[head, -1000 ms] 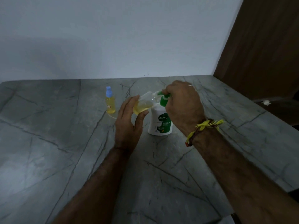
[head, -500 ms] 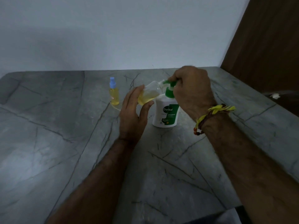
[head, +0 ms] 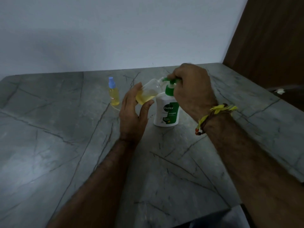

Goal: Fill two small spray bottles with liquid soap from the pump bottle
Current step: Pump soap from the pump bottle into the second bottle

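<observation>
The left hand [head: 131,112] grips an uncapped spray bottle [head: 147,94], tilted with its mouth at the green nozzle of the pump bottle [head: 167,111], which stands mid-counter [head: 65,145]. The right hand [head: 192,89] curls over the pump head, pressing. A capped, filled bottle [head: 113,92] stands to the far left. The tilted bottle is roughly half full (soap pooled low); if its mouth drifts off the nozzle, soap will likely dribble onto the counter.

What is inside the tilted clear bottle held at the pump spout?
Yellow liquid soap pools in the clear bottle, partly filling it. The left hand covers its base.
</observation>
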